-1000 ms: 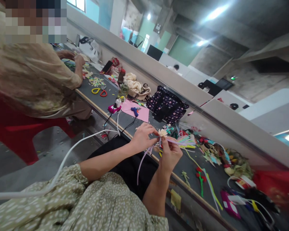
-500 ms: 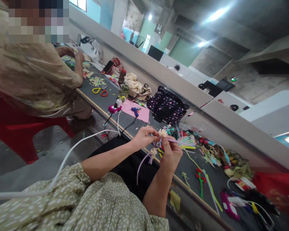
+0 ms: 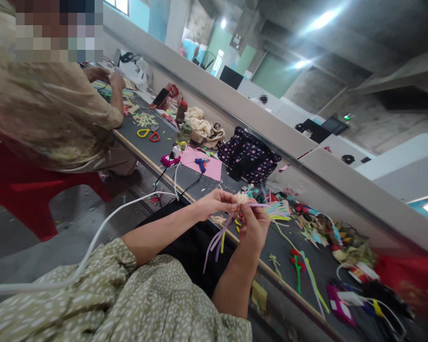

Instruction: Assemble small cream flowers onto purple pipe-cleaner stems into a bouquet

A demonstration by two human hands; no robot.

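Both hands meet at a cream pipe-cleaner flower (image 3: 241, 197) above the table's front edge. My left hand (image 3: 216, 204) comes in from the left with thumb and forefinger pinched at the flower's base. On the other side, my right hand (image 3: 255, 225) is closed around the flower's lower part, its thumb pointing up. Purple and yellow stems (image 3: 219, 242) hang down between the hands in a loose bunch. The exact grip points are hidden by the fingers. Behind the right hand lies a fan of pale pipe cleaners (image 3: 280, 210).
A blue glue gun (image 3: 200, 165) rests on pink paper (image 3: 214, 170). Scissors (image 3: 148, 134) lie further left, near a co-worker (image 3: 57, 109) seated on a red chair (image 3: 39, 190). A dark patterned bag (image 3: 248, 154) stands behind my hands. A white cable (image 3: 109, 221) crosses at the left.
The stems below my hands have turned: several purple ones and a yellow one now hang together where one long curved stem hung. Both hands stay in nearly the same place.
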